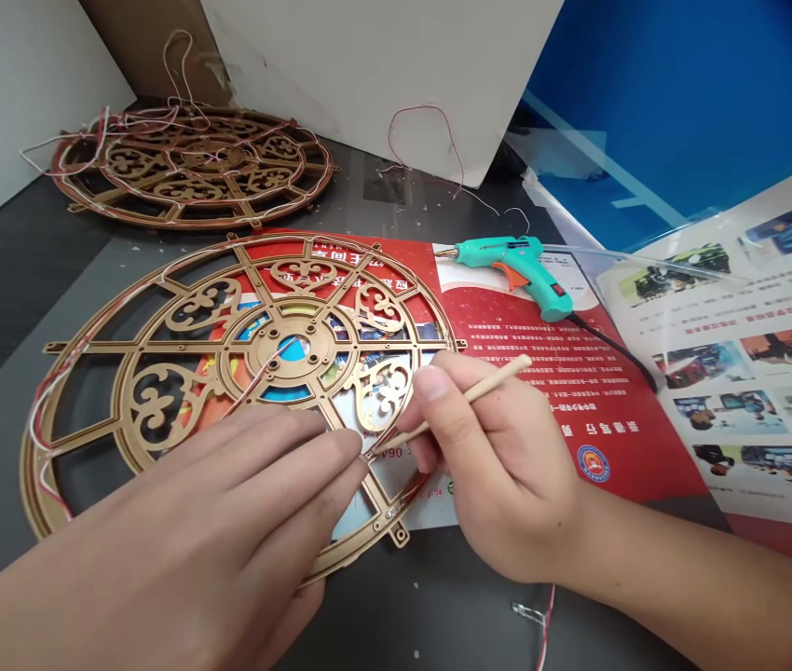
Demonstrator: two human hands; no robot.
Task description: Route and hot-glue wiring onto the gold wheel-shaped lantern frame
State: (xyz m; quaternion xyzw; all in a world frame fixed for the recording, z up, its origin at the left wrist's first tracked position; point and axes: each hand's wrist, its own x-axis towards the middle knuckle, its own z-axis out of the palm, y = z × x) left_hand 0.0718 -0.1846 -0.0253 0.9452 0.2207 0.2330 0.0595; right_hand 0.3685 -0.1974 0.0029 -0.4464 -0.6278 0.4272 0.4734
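Observation:
My right hand [508, 475] is closed in a pinch around a thin wooden stick [498, 377]. The stick's tip points down to a spoke of a gold openwork wheel [81, 436], near the fingertips of my left hand [228, 522]. That hand lies over the wheel's near side, fingers together on top and thumb low by the rim, gripping it. Red and white wire [38, 424] runs along the wheel's left rim, and a strand reaches into the hub. What the left fingertips press on is partly hidden.
A second gold wheel [249, 207] with tangled wires lies at the back left. A teal hot glue gun [508, 261] rests on a red printed sheet [500, 373]. White panels [368, 65] stand behind. Loose wire [546, 629] lies at the near edge, and printed pages [738, 354] at right.

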